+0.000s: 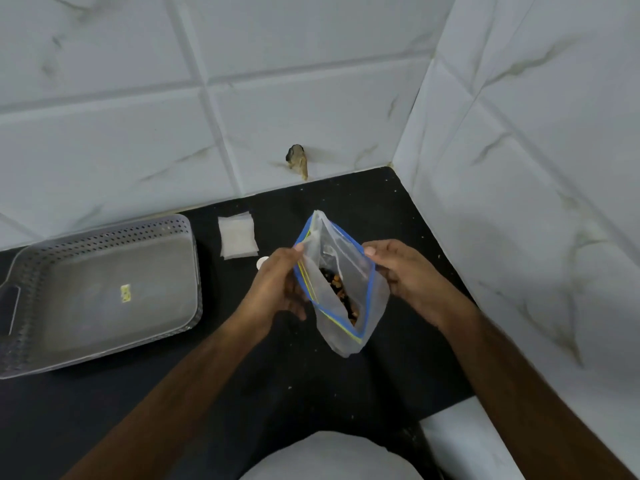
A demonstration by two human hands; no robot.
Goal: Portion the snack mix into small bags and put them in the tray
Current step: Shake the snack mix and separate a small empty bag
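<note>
Large clear zip bag (341, 289) with blue seal strip held above the black desk (214, 393), mouth pulled open wide. Left hand (277, 285) pinches the left edge of the mouth, thumb on the rim, fingers curled behind the plastic. Right hand (405, 271) pinches the right edge the same way, thumb on top at the blue strip. Inside the bag: snack mix (341, 294), brown and dark bits, sitting low, only a narrow band of it visible through the opening; how full the bag is cannot be told. Small stack of empty clear small bags (238, 235) lies flat on the desk just left of the big bag, near the tiled wall (173, 116), apart from both hands. A small white round thing (261, 262) peeks out behind the left hand, mostly hidden, can't identify. Grey perforated tray (27, 268) sits at the left of the desk, well apart from the bag; in it only a small yellow label or sticker (125, 293) on the floor of the tray, no filled bags in it. Pale specks scattered on the desk. A brown stub (298, 161) sticks out of the wall just above the desk edge. White cloth (332, 459) at the bottom of the view, near the person's body.
</note>
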